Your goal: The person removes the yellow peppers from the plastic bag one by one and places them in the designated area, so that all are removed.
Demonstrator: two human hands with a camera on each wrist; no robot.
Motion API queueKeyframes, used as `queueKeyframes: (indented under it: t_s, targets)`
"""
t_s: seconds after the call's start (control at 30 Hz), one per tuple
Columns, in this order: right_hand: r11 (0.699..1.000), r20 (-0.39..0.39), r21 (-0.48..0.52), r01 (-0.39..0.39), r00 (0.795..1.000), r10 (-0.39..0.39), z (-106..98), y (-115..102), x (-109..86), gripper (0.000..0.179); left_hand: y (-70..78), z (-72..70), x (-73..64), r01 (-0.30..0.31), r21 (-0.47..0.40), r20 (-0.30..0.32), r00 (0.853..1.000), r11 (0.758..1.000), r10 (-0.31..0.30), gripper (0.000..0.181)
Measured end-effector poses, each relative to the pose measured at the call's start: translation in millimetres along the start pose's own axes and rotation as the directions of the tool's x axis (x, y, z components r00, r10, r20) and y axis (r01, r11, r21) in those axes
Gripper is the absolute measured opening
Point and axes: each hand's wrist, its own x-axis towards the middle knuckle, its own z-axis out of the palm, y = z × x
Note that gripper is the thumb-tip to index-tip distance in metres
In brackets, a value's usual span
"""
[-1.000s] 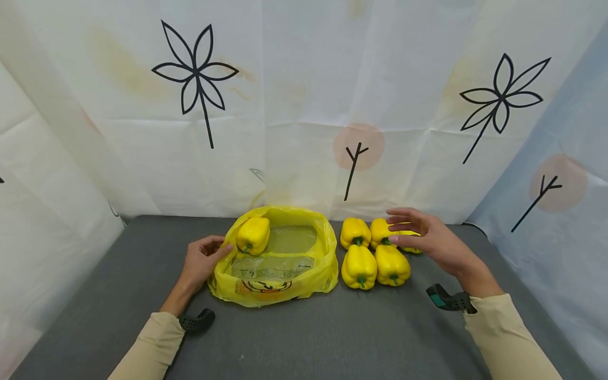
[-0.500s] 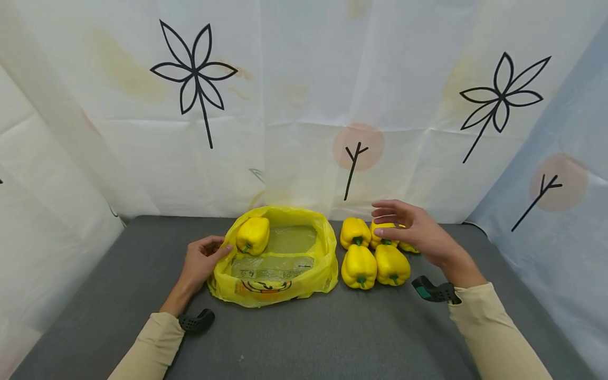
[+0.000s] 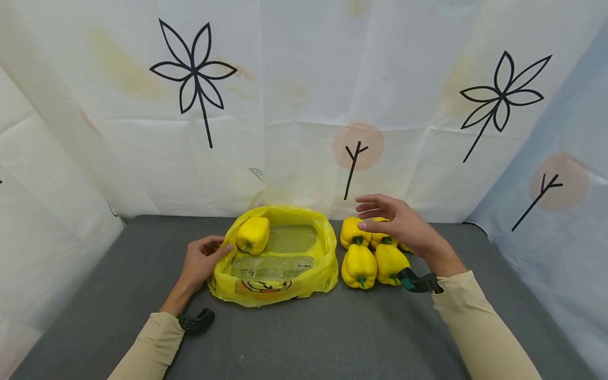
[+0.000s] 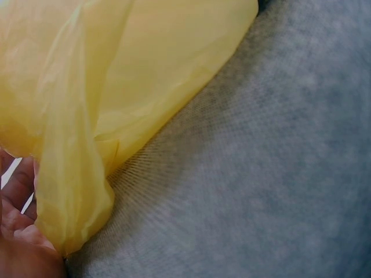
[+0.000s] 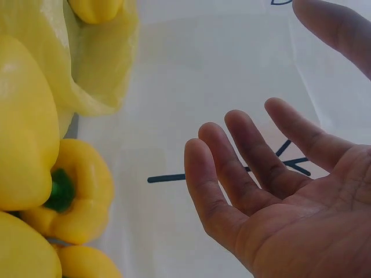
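My left hand (image 3: 201,261) pinches the left rim of a yellow plastic bag (image 3: 304,282), whose mouth is spread wide. Inside, against the left wall, rests one yellow bell pepper (image 3: 254,235). In the left wrist view, a fold of the bag (image 4: 75,174) hangs beside the hand. Over the back of the pepper group, my right hand (image 3: 401,224) hovers with nothing in it, fingers extended. It partly hides the back peppers. The right wrist view shows its palm (image 5: 313,220) and spread fingers, with a pepper (image 5: 75,191) off to the left.
Several yellow bell peppers stand close together right of the bag, including a front left one (image 3: 359,267) and a front right one (image 3: 391,262). All stand on a dark grey table (image 3: 304,338). A white printed curtain (image 3: 304,105) hangs behind.
My right hand has drifted left and slightly up above the peppers, from the back right one toward the back left one. The left hand, bag and peppers have stayed put.
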Motion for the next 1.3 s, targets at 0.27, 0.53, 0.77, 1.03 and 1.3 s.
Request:
queueKeyframes:
  t_s: [0.27, 0.53, 0.77, 1.03, 1.3]
  targets:
    - [0.999, 0.023, 0.036, 0.002, 1.000, -0.003, 6.5, -4.0, 10.6, 0.060, 1.6, -0.3, -0.5, -0.005, -0.022, 0.004, 1.000, 1.000, 0.005, 0.023]
    - [0.999, 0.050, 0.040, 0.024, 0.998, -0.026, 15.1, -9.0, 22.7, 0.057, 2.5, -0.3, -1.1, 0.006, -0.013, -0.002, 1.000, 1.000, -0.006, 0.023]
    - [0.998, 0.060, 0.054, 0.026, 0.998, -0.029, 23.6, -12.0, 32.1, 0.052, 0.9, -0.8, -0.6, -0.003, -0.008, 0.008, 1.000, 1.000, 0.003, 0.024]
    - [0.998, 0.091, 0.065, 0.028, 0.995, -0.033, 33.8, -11.9, 42.7, 0.050, 1.8, -1.1, 0.2, 0.012, -0.003, 0.005, 1.000, 1.000, -0.012, 0.024]
    - [0.998, 0.110, 0.057, 0.030, 0.993, -0.036, 43.5, -13.3, 53.0, 0.048, 1.2, -0.9, 0.0, -0.003, 0.010, 0.008, 1.000, 1.000, 0.003, 0.023]
